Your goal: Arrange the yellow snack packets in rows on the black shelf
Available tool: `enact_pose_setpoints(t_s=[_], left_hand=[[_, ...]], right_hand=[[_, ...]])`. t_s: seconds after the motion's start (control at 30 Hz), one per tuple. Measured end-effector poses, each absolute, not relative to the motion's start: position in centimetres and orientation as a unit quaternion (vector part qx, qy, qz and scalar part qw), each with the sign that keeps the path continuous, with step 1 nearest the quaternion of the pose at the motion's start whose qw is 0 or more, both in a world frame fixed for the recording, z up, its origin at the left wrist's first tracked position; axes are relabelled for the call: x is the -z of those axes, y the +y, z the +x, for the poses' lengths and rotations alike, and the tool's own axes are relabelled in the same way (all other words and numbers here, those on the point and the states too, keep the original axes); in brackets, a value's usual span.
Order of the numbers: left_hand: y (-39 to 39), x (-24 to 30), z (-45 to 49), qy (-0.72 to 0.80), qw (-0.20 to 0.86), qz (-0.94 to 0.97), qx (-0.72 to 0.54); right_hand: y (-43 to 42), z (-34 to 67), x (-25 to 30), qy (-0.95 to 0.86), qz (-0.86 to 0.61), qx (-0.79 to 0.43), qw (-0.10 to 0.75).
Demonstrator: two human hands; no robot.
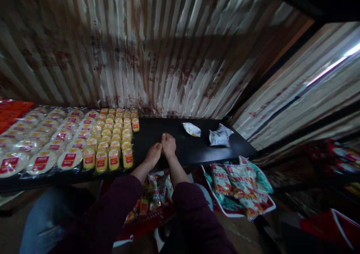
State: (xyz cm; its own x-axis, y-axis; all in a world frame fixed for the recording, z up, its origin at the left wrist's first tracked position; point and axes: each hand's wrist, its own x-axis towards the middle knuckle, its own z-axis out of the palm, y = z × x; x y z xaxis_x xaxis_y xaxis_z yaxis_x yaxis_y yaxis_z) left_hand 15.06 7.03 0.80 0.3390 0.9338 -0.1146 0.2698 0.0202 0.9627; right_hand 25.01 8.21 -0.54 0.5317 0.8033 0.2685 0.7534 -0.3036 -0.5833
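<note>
My left hand (pixel 154 154) and my right hand (pixel 169 145) are close together over the black shelf (pixel 194 149). Both have their fingers curled in, and whatever they may hold is hidden. To their left stand rows of small yellow wrapped snack packs (pixel 113 158), the closest things to my left hand. Beyond those are rows of round white wrapped cakes (pixel 70 158) with red labels. Right of my hands, a white-and-yellow packet (pixel 192 129) lies on the shelf, and farther right a silvery-white packet (pixel 219 137).
Below the shelf's front edge, a basket (pixel 223 212) holds several white-and-orange snack bags (pixel 239 181). A red basket (pixel 146 222) with mixed packets is under my forearms. Corrugated sheeting (pixel 157 59) rises behind the shelf. An orange tray (pixel 11 111) is at the far left.
</note>
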Motion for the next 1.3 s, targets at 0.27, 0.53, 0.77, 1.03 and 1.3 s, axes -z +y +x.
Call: enact_pose_setpoints(t_s=[0.27,0.53,0.77,1.03,1.3], left_hand=[[-0.3,2.4,13.9,0.495,0.377,0.705,-0.340],[-2.9,2.6,11.7,0.521,0.422,0.625,-0.400],[-4.5,2.3,10.3,0.528,0.454,0.583,-0.418],[-6.3,2.5,9.1,0.537,0.519,0.498,-0.441],[-6.6,2.8,8.9,0.563,0.543,0.396,-0.480]], right_hand=[[3.0,23.6,2.9,-0.517,-0.760,-0.087,0.385],[1.1,20.2,2.1,-0.515,-0.764,-0.104,0.374],[-0.3,18.4,2.0,-0.529,-0.758,-0.108,0.366],[-2.2,16.8,1.9,-0.525,-0.733,-0.151,0.406],[-3.7,16.1,3.6,-0.396,-0.667,-0.281,0.565]])
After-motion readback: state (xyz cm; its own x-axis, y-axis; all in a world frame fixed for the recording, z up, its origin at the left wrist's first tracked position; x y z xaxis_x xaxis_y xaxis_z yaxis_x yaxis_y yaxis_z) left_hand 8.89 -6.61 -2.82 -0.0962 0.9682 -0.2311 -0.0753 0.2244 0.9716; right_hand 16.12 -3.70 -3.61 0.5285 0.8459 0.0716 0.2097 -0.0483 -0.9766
